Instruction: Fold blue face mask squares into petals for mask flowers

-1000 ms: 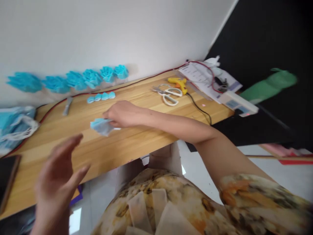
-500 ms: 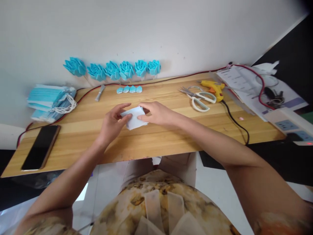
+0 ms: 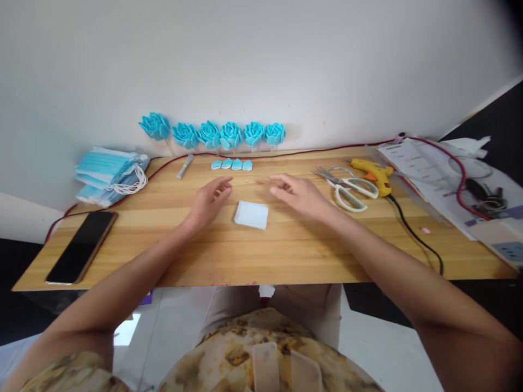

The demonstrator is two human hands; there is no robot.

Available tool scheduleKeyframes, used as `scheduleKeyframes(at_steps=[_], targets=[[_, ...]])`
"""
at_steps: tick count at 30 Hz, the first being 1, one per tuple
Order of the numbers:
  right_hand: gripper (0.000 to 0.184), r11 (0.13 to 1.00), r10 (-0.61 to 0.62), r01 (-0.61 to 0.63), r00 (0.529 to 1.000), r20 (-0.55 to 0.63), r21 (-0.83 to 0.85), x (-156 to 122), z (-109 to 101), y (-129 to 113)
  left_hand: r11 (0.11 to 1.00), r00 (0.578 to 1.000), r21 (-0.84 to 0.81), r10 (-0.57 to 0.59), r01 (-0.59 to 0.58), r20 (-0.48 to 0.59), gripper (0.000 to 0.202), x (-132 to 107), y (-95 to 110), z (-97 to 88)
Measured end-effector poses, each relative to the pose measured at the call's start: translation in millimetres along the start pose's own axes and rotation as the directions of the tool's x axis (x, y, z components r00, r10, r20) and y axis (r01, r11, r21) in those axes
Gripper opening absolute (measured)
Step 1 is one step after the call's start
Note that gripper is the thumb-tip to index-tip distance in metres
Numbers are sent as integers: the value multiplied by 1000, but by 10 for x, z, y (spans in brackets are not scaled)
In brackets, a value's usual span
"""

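Note:
A small stack of pale blue-white squares (image 3: 251, 214) lies on the wooden table (image 3: 229, 256), between my two hands. Left of it, my left hand (image 3: 211, 200) hovers with loosely curled fingers, holding nothing. To the right, my right hand (image 3: 297, 193) is also empty, its fingers partly bent and apart. Just beyond the hands sits a short row of folded blue petals (image 3: 231, 164). Behind them several blue petalled flowers (image 3: 231, 135) on thin stems lean along the wall.
Scissors (image 3: 347, 188) with white handles and a yellow glue gun (image 3: 378, 175) lie at the right, near papers (image 3: 425, 169) and a power strip (image 3: 504, 239). Blue face masks (image 3: 108, 171), a phone (image 3: 81, 247) and a bundle of thin sticks (image 3: 185, 166) are at the left. A red-black cable (image 3: 322, 147) runs along the wall.
Both hands have let go of the stack of squares, which now rests on the table. My hands have moved apart, and the view has shifted.

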State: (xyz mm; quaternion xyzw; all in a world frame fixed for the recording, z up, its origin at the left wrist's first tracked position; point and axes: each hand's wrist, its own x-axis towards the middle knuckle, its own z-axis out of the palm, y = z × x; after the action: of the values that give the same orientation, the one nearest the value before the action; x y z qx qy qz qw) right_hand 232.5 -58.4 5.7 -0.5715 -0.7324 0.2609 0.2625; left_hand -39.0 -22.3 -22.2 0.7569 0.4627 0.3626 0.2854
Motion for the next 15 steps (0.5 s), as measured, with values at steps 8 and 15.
scheduleKeyframes(at_steps=[8, 15], targets=[[32, 898, 69, -184, 956, -284, -399, 741, -71, 450, 860, 983, 500, -5, 98, -184, 39, 560, -615, -545], [38, 873, -62, -98, 949, -308, -478, 1062, 13, 615, 768, 997, 640, 24, 28, -73, 46, 816, -841, -669]])
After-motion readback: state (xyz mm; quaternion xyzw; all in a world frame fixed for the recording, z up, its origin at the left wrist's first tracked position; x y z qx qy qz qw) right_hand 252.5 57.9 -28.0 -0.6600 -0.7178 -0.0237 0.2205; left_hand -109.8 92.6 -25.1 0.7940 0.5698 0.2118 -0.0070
